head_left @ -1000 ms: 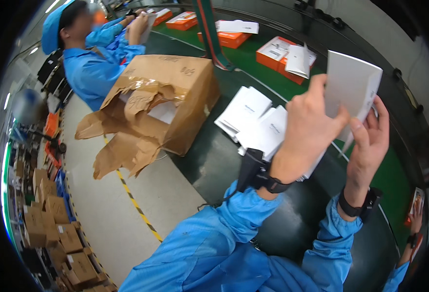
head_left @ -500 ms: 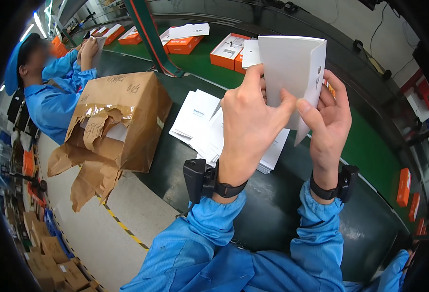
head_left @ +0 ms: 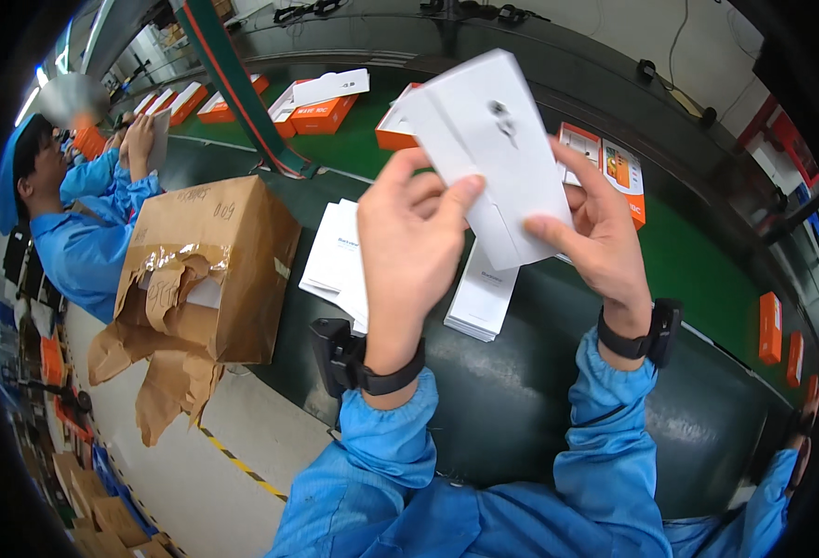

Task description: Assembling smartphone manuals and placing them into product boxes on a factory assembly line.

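White flat box (head_left: 488, 149) held up mid-air above dark counter (head_left: 521, 400), tilted. Left hand (head_left: 409, 242) closed on its lower-left edge, right hand (head_left: 595, 228) gripping right side, fingers curled. Below: white booklet stacks (head_left: 339, 260). Left: torn cardboard carton (head_left: 209, 270). Far: orange boxes (head_left: 321, 112).

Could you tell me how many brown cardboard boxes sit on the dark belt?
1: the torn box lies at the belt's left edge, beside the white stacks. More cartons lie on the floor, lower left.
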